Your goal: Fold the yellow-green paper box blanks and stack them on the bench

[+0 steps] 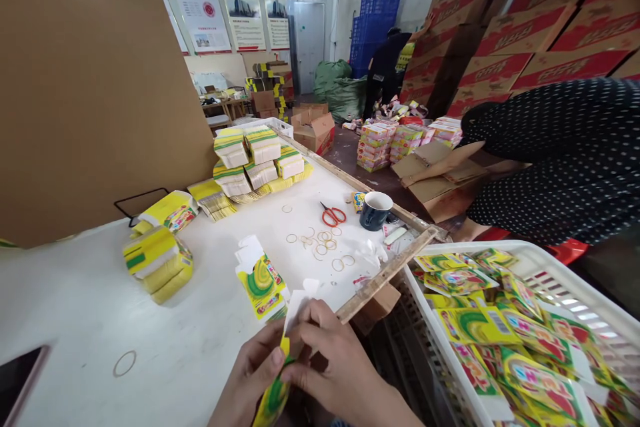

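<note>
Both my hands are at the bottom middle, pinched on a flat yellow-green printed carton (286, 340) with a white flap. My left hand (250, 377) grips its lower part from the left. My right hand (333, 360) closes over its upper right edge. Just beyond them an opened carton of the same print (260, 280) stands on the white table (90, 307). A white crate (530, 260) full of flat cartons sits to my right.
Bundles of flat cartons (159, 260) lie at left, stacks (253, 160) further back. Rubber bands (323, 243), red scissors (333, 215) and a dark cup (375, 209) lie mid-table. A phone (17, 380) is at bottom left. One person in dotted clothing (560, 153) bends at right; another stands by boxes (385, 70).
</note>
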`<state>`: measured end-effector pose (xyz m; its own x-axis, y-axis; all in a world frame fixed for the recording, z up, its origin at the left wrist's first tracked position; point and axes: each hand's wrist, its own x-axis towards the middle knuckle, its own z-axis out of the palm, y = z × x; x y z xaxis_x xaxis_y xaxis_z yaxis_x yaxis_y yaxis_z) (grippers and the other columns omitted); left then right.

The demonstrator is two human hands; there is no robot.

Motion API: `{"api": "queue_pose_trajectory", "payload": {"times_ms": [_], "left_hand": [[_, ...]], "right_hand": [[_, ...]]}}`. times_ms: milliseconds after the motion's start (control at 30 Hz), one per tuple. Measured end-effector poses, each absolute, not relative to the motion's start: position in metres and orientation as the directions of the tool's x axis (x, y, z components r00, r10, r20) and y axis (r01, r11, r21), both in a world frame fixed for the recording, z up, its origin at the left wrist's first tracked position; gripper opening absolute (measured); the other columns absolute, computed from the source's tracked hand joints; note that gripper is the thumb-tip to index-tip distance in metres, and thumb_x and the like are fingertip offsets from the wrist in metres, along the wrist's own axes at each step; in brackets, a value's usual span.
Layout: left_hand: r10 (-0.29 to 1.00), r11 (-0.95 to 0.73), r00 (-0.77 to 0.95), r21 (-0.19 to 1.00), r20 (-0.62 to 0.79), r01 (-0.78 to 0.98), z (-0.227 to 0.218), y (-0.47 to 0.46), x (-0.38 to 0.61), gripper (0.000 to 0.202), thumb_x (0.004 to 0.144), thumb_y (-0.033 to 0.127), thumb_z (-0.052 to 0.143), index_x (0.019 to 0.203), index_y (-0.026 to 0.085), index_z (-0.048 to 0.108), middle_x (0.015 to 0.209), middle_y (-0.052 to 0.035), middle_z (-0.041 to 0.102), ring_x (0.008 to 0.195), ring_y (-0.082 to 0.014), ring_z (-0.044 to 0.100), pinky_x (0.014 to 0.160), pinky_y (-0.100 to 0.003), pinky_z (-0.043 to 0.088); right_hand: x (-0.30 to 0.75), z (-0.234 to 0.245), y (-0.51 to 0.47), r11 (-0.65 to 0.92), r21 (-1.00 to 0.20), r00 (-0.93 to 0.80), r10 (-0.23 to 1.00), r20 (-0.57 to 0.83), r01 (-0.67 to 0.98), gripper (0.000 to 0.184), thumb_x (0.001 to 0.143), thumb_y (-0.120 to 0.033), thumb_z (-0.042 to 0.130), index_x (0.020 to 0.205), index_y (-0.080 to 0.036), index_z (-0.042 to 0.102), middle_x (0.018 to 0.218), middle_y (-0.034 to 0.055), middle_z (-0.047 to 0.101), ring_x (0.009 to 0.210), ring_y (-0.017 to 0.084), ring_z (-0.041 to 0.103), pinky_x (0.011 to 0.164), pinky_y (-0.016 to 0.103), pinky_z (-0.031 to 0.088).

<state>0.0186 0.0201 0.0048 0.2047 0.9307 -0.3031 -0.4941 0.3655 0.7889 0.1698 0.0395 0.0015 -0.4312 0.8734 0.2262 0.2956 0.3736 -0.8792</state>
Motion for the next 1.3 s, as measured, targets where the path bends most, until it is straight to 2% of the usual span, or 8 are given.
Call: {"api": "queue_pose_trajectory", "payload": {"times_ms": [167, 300, 400, 567, 667, 967, 1167, 1300], "left_hand": [[0.943, 0.324, 0.217, 0.851, -0.253, -0.414, 0.008, 0.025, 0.017, 0.040, 0.071, 0.033, 0.076, 0.109, 0.021, 0.071, 0.105, -0.0113, 0.074, 0.099, -0.0298, 0.067, 0.089, -0.041, 0.051], [0.957, 0.289, 0.129, 0.873, -0.259, -0.393, 0.005, 0.026, 0.018, 0.035, 0.074, 0.033, 0.073, 0.106, 0.019, 0.071, 0.093, -0.0090, 0.077, 0.086, -0.0269, 0.071, 0.082, -0.040, 0.054], [0.963, 0.265, 0.047, 0.887, -0.267, -0.378, 0.001, 0.027, 0.017, 0.033, 0.075, 0.035, 0.073, 0.104, 0.017, 0.071, 0.089, -0.0078, 0.077, 0.078, -0.0251, 0.071, 0.076, -0.037, 0.055], [0.976, 0.170, -0.093, 0.956, -0.197, -0.240, -0.003, 0.027, 0.018, 0.037, 0.072, 0.038, 0.075, 0.101, 0.017, 0.070, 0.092, -0.0060, 0.077, 0.078, -0.0238, 0.070, 0.073, -0.031, 0.055], [0.978, 0.112, -0.158, 0.980, -0.139, -0.165, -0.004, 0.025, 0.021, 0.034, 0.073, 0.040, 0.073, 0.099, 0.017, 0.071, 0.093, -0.0048, 0.077, 0.082, -0.0234, 0.069, 0.071, -0.027, 0.055], [0.996, 0.004, -0.092, 0.994, 0.006, 0.111, -0.011, 0.030, 0.015, 0.037, 0.073, 0.030, 0.073, 0.108, 0.020, 0.065, 0.123, -0.0103, 0.067, 0.108, -0.0288, 0.064, 0.084, -0.030, 0.055], [0.994, 0.074, -0.081, 0.995, -0.079, -0.070, -0.011, 0.029, 0.015, 0.064, 0.076, 0.030, 0.071, 0.129, 0.025, 0.034, 0.107, -0.0099, 0.073, 0.098, -0.0281, 0.069, 0.078, -0.035, 0.058], [0.996, 0.084, -0.026, 0.992, -0.087, -0.098, -0.007, 0.028, 0.016, 0.061, 0.081, 0.033, 0.066, 0.131, 0.023, 0.034, 0.111, -0.0109, 0.072, 0.104, -0.0267, 0.067, 0.083, -0.032, 0.056]], "right_hand": [[0.168, 0.001, 0.037, 0.362, -0.890, -0.373, 0.895, 0.247, 0.279, 0.012, 0.077, -0.022, 0.073, 0.087, -0.021, 0.066, 0.090, 0.0025, 0.054, 0.087, 0.018, 0.054, 0.075, 0.027, 0.046], [0.169, -0.006, 0.034, 0.324, -0.920, -0.159, 0.943, 0.293, 0.223, 0.030, 0.080, -0.022, 0.066, 0.110, -0.023, 0.057, 0.109, 0.0058, 0.054, 0.101, 0.021, 0.053, 0.088, 0.031, 0.044], [0.169, -0.011, 0.034, 0.206, -0.958, -0.068, 0.978, 0.197, 0.199, 0.044, 0.078, -0.029, 0.068, 0.119, -0.022, 0.053, 0.106, 0.0064, 0.059, 0.091, 0.021, 0.056, 0.080, 0.030, 0.046], [0.156, -0.022, 0.031, 0.012, -1.000, -0.358, 0.934, 0.005, 0.017, 0.019, 0.079, -0.033, 0.067, 0.090, -0.018, 0.071, 0.080, 0.0036, 0.070, 0.074, 0.021, 0.060, 0.068, 0.027, 0.047], [0.149, -0.028, 0.029, -0.038, -0.999, -0.307, 0.951, -0.027, -0.030, 0.017, 0.083, -0.029, 0.062, 0.080, -0.018, 0.074, 0.078, 0.0034, 0.073, 0.075, 0.022, 0.063, 0.069, 0.027, 0.048], [0.164, -0.011, 0.036, 0.028, -1.000, -0.171, 0.985, 0.028, -0.005, 0.028, 0.088, -0.042, 0.056, 0.089, -0.017, 0.070, 0.088, 0.0074, 0.072, 0.088, 0.025, 0.064, 0.082, 0.033, 0.049], [0.163, -0.022, 0.037, 0.098, -0.976, -0.106, 0.987, 0.120, -0.197, 0.020, 0.093, -0.036, 0.049, 0.107, -0.022, 0.052, 0.101, 0.0061, 0.064, 0.091, 0.019, 0.062, 0.080, 0.028, 0.050], [0.166, -0.025, 0.039, 0.165, -0.976, -0.116, 0.976, 0.182, -0.143, 0.018, 0.094, -0.029, 0.048, 0.110, -0.023, 0.052, 0.104, 0.0056, 0.060, 0.095, 0.017, 0.059, 0.083, 0.026, 0.048]]}}
